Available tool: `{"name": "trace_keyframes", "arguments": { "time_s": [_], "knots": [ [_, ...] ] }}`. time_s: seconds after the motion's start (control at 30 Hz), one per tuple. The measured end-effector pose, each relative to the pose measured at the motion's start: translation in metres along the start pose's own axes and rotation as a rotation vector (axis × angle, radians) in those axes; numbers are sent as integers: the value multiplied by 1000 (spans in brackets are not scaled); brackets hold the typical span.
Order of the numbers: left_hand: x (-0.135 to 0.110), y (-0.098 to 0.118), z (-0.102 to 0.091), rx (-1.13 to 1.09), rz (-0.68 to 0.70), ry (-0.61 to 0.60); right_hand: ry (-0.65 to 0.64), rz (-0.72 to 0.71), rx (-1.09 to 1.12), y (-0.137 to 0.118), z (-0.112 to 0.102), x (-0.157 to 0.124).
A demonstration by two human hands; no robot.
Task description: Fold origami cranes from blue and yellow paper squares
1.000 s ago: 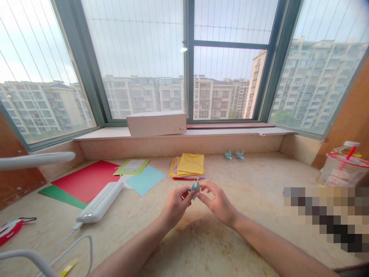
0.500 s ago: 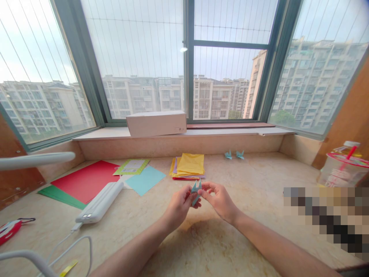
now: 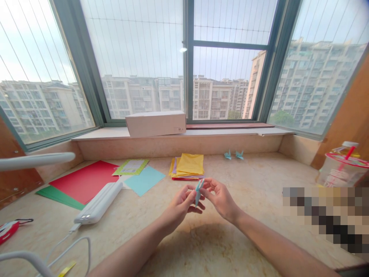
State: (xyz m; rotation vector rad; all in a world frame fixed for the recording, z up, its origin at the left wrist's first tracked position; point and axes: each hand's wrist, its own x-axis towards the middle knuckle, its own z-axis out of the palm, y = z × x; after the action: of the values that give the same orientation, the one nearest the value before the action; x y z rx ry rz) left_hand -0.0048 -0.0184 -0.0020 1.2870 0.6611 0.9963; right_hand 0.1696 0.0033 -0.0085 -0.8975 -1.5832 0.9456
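Between both hands, above the stone counter, is a small light-blue folded paper (image 3: 197,195) with narrow points sticking up and one tapering downward. My left hand (image 3: 184,200) pinches its left side between thumb and fingers, the lower fingers spread below it. My right hand (image 3: 217,196) grips the upper right part with thumb and forefinger. Fingers cover part of the folds. Farther back on the right stand two light-blue paper cranes (image 3: 227,155), (image 3: 239,155). Beyond my hands lies a stack of folded yellow, purple and red paper (image 3: 190,164).
Left on the counter (image 3: 253,184) lie a light-blue sheet (image 3: 146,181), a red sheet (image 3: 86,179), green paper (image 3: 62,197), a green-edged packet (image 3: 131,167) and a white power bank (image 3: 99,204) with a cable. A plastic cup (image 3: 343,169) stands right; a white box (image 3: 157,124) sits on the sill.
The folded paper has turned in my hands and now shows narrower, its points leaning right. My left hand's lower fingers have spread out more; both hands stay in nearly the same place.
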Motion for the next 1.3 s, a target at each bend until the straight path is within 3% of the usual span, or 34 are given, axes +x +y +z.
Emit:
{"name": "trace_keyframes", "arguments": {
  "time_s": [0.13,0.23,0.33,0.53,0.67,1.3],
  "knots": [
    [4,-1,-2,69,47,124,84,-56,-52,-1,1,-3],
    [6,-3,-4,166,66,181,20,-69,-18,-2,3,-6],
    [6,-6,-4,250,60,170,-23,-63,6,-1,5,-7],
    [3,-7,0,271,66,73,42,-47,5,3,3,-5],
    [5,-8,-1,234,65,105,71,-79,1,2,3,-5],
    [4,-8,-5,229,45,140,-40,-343,-447,6,-8,-4]
  ]
}}
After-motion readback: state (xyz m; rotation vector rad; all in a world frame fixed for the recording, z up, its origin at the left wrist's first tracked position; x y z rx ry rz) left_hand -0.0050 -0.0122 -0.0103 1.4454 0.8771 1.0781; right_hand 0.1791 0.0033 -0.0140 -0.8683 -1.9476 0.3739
